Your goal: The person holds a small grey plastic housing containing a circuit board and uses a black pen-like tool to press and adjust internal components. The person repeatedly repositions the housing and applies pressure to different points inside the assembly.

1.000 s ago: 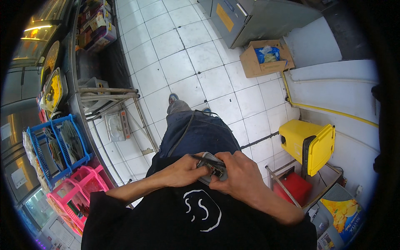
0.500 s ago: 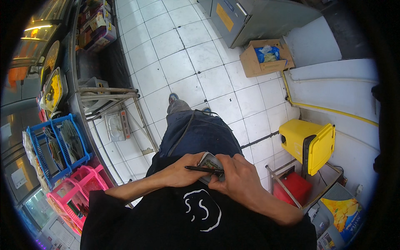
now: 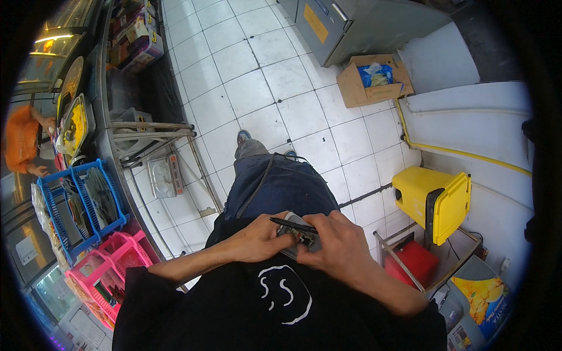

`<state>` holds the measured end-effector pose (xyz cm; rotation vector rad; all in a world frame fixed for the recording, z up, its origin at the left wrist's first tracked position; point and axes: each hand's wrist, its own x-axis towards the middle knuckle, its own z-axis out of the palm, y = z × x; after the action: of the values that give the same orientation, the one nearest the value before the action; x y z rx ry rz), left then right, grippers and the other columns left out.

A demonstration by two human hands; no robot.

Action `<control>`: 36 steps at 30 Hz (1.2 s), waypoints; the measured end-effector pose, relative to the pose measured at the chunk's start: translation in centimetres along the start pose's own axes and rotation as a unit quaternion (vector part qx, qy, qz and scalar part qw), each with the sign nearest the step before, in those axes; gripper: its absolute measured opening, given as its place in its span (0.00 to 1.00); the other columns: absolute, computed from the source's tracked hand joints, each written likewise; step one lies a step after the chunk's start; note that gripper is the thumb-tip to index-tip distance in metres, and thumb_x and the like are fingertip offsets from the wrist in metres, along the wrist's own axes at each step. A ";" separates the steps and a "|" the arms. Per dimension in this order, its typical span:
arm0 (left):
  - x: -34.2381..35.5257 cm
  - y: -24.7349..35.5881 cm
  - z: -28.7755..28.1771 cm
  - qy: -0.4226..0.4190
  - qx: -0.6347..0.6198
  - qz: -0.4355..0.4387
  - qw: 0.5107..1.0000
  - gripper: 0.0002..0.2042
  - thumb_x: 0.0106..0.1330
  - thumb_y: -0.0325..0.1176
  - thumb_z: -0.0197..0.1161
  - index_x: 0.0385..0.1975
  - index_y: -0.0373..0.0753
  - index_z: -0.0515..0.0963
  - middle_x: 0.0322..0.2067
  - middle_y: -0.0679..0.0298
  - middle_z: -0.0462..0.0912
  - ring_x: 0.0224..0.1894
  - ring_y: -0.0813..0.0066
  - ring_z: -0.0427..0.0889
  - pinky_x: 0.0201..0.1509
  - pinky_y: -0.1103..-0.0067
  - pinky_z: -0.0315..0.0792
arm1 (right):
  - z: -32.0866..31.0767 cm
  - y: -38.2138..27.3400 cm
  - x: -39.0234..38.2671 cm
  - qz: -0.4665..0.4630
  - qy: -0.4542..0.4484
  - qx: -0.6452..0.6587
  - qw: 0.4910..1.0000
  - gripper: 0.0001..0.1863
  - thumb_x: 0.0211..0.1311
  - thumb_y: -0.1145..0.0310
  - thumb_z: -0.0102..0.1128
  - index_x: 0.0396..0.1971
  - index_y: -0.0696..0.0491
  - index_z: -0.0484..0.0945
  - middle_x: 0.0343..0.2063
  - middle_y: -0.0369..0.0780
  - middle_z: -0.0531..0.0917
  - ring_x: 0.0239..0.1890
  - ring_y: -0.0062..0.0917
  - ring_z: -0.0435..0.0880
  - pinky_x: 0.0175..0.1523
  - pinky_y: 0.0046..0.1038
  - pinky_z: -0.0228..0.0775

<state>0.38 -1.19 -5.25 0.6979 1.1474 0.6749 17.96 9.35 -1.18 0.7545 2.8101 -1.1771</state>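
My left hand (image 3: 256, 241) and my right hand (image 3: 336, 245) are both closed round a small grey, flat object (image 3: 297, 247) at my waist, just above my black shirt. Its face has small mixed-colour details that I cannot make out. A black pen-like stick (image 3: 293, 224) lies across its top between my fingers. My left thumb presses onto the object's face, and my right fingers grip its right side.
At left, a steel counter (image 3: 104, 146) holds blue racks (image 3: 82, 207), pink racks (image 3: 114, 263) and trays; beyond, a person in orange (image 3: 23, 137). At right are a yellow bin (image 3: 433, 205), a red container (image 3: 410, 263) and a cardboard box (image 3: 357, 88). White tiled floor lies ahead.
The black stick has tilted and shifted higher on the grey object, and my left thumb is back over its face. A person in orange has come into view at the far left.
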 end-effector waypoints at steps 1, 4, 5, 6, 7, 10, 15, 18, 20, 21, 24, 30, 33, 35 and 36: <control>0.0 -0.1 0.0 0.002 0.002 -0.006 1.000 0.11 0.67 0.32 0.56 0.44 0.33 0.74 0.27 0.67 0.76 0.29 0.81 0.70 0.34 0.78 0.67 | -0.3 0.2 0.0 0.001 -0.021 0.022 1.000 0.22 0.48 0.64 0.73 0.39 0.60 0.75 0.23 0.43 0.80 0.28 0.28 0.77 0.25 0.28 0.73; 0.1 -0.3 0.0 -0.003 0.003 -0.026 1.000 0.11 0.67 0.32 0.57 0.44 0.33 0.74 0.25 0.67 0.75 0.27 0.81 0.69 0.32 0.78 0.67 | -1.3 1.0 0.3 0.009 -0.082 0.059 0.995 0.24 0.51 0.60 0.73 0.42 0.59 0.75 0.26 0.45 0.80 0.29 0.31 0.78 0.30 0.30 0.74; 0.1 -0.3 -0.1 -0.005 0.004 -0.021 1.000 0.11 0.67 0.32 0.57 0.44 0.33 0.74 0.25 0.66 0.76 0.27 0.81 0.70 0.32 0.78 0.67 | -1.5 1.2 0.5 0.018 -0.097 0.065 0.993 0.25 0.51 0.58 0.73 0.43 0.59 0.75 0.28 0.46 0.80 0.29 0.32 0.78 0.32 0.32 0.75; 0.0 -0.3 0.0 -0.005 0.007 -0.029 1.000 0.12 0.67 0.32 0.57 0.44 0.32 0.74 0.26 0.65 0.77 0.27 0.80 0.70 0.31 0.77 0.67 | -1.6 1.3 0.7 0.037 -0.125 0.064 0.989 0.26 0.52 0.57 0.73 0.43 0.59 0.75 0.29 0.47 0.81 0.29 0.33 0.79 0.34 0.33 0.75; 0.0 -0.3 -0.1 -0.005 0.011 -0.035 0.999 0.12 0.67 0.32 0.57 0.45 0.32 0.75 0.26 0.64 0.78 0.27 0.80 0.70 0.31 0.77 0.67 | -1.7 1.3 0.8 0.038 -0.126 0.070 0.989 0.26 0.52 0.58 0.73 0.44 0.59 0.75 0.30 0.47 0.81 0.30 0.34 0.79 0.34 0.33 0.75; 0.2 -0.2 -0.1 -0.016 0.049 -0.017 0.999 0.14 0.66 0.32 0.56 0.47 0.31 0.75 0.29 0.59 0.81 0.29 0.77 0.75 0.35 0.76 0.70 | -1.9 1.2 1.2 0.075 -0.160 0.078 0.981 0.24 0.53 0.59 0.72 0.44 0.58 0.75 0.32 0.49 0.81 0.31 0.36 0.80 0.36 0.35 0.75; 0.1 0.2 0.0 -0.008 0.036 -0.004 0.999 0.16 0.67 0.35 0.57 0.49 0.32 0.73 0.32 0.58 0.82 0.32 0.76 0.78 0.38 0.75 0.72 | -2.3 0.7 2.1 0.149 -0.175 0.180 0.956 0.20 0.54 0.61 0.70 0.37 0.58 0.73 0.29 0.49 0.81 0.32 0.36 0.82 0.36 0.36 0.74; 0.0 0.4 -0.1 -0.015 0.035 -0.011 0.999 0.16 0.67 0.36 0.57 0.49 0.31 0.73 0.32 0.59 0.82 0.32 0.76 0.77 0.37 0.75 0.72 | -2.6 0.5 2.4 0.183 -0.206 0.188 0.943 0.19 0.54 0.63 0.70 0.34 0.58 0.71 0.27 0.48 0.81 0.30 0.34 0.83 0.34 0.35 0.74; 0.0 0.5 -0.2 -0.017 0.035 -0.022 0.999 0.16 0.67 0.35 0.57 0.50 0.31 0.73 0.32 0.58 0.83 0.32 0.75 0.78 0.38 0.75 0.72 | -2.8 0.5 2.4 0.194 -0.207 0.215 0.935 0.18 0.54 0.64 0.70 0.35 0.58 0.71 0.28 0.47 0.82 0.28 0.33 0.84 0.33 0.35 0.74; 0.0 0.5 -0.2 -0.015 0.033 -0.026 0.999 0.17 0.67 0.34 0.57 0.51 0.31 0.73 0.32 0.56 0.83 0.32 0.74 0.79 0.39 0.74 0.72 | -2.8 0.5 2.4 0.203 -0.210 0.228 0.929 0.18 0.53 0.65 0.70 0.35 0.58 0.71 0.28 0.46 0.83 0.27 0.32 0.84 0.32 0.35 0.74; 0.3 0.3 0.0 -0.002 0.031 -0.006 0.999 0.17 0.66 0.34 0.57 0.50 0.30 0.73 0.32 0.54 0.84 0.33 0.72 0.80 0.39 0.74 0.73 | -2.4 1.3 1.9 0.200 -0.194 0.251 0.927 0.19 0.53 0.66 0.71 0.38 0.59 0.74 0.30 0.46 0.84 0.27 0.31 0.85 0.32 0.33 0.75; 0.1 0.2 0.1 0.005 0.053 -0.016 0.998 0.15 0.66 0.36 0.58 0.45 0.29 0.74 0.30 0.52 0.83 0.31 0.69 0.81 0.38 0.72 0.73 | 0.2 2.8 1.3 0.215 -0.132 0.364 0.897 0.19 0.54 0.64 0.72 0.40 0.60 0.79 0.27 0.46 0.84 0.27 0.26 0.83 0.32 0.30 0.72; 0.0 0.2 0.3 0.023 0.067 -0.002 0.997 0.15 0.67 0.36 0.59 0.45 0.29 0.74 0.29 0.52 0.82 0.30 0.69 0.81 0.37 0.72 0.73 | -0.1 2.8 0.8 0.222 -0.172 0.310 0.908 0.18 0.55 0.62 0.71 0.38 0.61 0.79 0.26 0.47 0.83 0.26 0.26 0.82 0.32 0.31 0.69; -0.1 0.2 0.3 0.024 0.071 0.001 0.997 0.15 0.67 0.36 0.59 0.45 0.29 0.74 0.28 0.52 0.82 0.30 0.69 0.81 0.37 0.72 0.73 | -0.5 2.4 0.7 0.238 -0.185 0.282 0.911 0.21 0.55 0.62 0.72 0.42 0.61 0.80 0.29 0.43 0.84 0.31 0.20 0.80 0.37 0.26 0.70; 0.0 0.2 0.2 0.020 0.072 0.000 0.997 0.15 0.67 0.36 0.59 0.45 0.29 0.74 0.28 0.52 0.82 0.30 0.69 0.81 0.37 0.72 0.73 | -0.8 2.2 0.8 0.233 -0.186 0.269 0.916 0.22 0.55 0.62 0.73 0.44 0.60 0.80 0.30 0.41 0.84 0.33 0.17 0.79 0.40 0.24 0.71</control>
<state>0.56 -1.10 -5.05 0.8086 1.2416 0.6136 18.39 11.53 -2.27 1.0096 1.8624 -1.7669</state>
